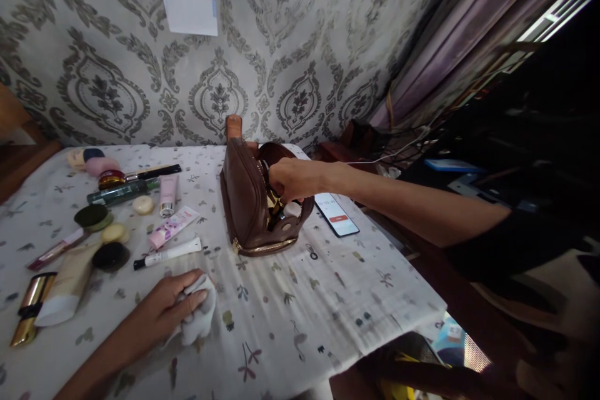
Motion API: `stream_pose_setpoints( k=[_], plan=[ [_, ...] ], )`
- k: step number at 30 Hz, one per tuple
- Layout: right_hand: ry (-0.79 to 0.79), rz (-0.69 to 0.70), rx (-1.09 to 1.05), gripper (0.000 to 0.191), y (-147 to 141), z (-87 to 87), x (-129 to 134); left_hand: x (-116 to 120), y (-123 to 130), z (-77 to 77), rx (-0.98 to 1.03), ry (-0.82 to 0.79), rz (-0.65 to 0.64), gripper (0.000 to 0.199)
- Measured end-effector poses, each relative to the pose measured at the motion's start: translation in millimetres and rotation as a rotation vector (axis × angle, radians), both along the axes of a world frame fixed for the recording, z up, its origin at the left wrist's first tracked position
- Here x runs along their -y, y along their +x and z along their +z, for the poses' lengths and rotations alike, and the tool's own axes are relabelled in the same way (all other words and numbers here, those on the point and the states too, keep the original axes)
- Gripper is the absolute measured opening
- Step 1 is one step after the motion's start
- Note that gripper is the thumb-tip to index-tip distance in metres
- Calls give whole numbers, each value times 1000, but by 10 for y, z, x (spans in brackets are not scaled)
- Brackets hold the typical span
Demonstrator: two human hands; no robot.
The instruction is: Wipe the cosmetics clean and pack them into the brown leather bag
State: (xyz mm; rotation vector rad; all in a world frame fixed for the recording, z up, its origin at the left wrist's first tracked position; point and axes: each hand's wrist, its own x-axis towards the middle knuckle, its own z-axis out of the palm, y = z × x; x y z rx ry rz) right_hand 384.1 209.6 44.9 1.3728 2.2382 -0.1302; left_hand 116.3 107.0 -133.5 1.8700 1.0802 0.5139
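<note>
My left hand is closed round a crumpled white cloth on the table's near side. A brown makeup bag stands unzipped in the middle of the table. My right hand reaches over its opening from the right, with the fingers curled and their tips hidden inside. Within the bag, a white-capped item and some gold-coloured items show below this hand. A white tube with a black cap lies just beyond my left hand, near a pink printed tube.
Cosmetics spread over the left side include a beige tube, a gold lipstick, a dark round compact and a green bottle. A lit phone lies right of the bag. The patterned tablecloth ends at the right edge.
</note>
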Motion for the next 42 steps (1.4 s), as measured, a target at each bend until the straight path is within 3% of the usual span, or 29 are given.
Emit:
stream_pose_setpoints(
  k=[7, 19, 25, 30, 36, 39, 42],
  plan=[
    [9, -13, 22, 32, -69, -87, -15, 8, -6, 20, -35, -4, 39, 38],
    [-91, -21, -85, 15, 18, -108, -95, 3, -1, 21, -20, 19, 16, 37],
    [-120, -54, -36, 26, -64, -84, -69, -22, 2, 6, 6, 36, -19, 40],
    [-88, 12, 7, 30, -85, -117, -94, -20, -42, -67, -57, 27, 33, 41],
    [-61, 67, -60, 50, -28, -276, -195, -12, -61, -119, -84, 23, 144, 50],
    [-58, 116, -49, 42, -21, -416, -252, -17, -72, -141, -105, 3, 110, 52],
    [-115, 186, -63, 30, -14, -551, -322, -15, -106, -192, -107, 32, 180, 52]
  ],
)
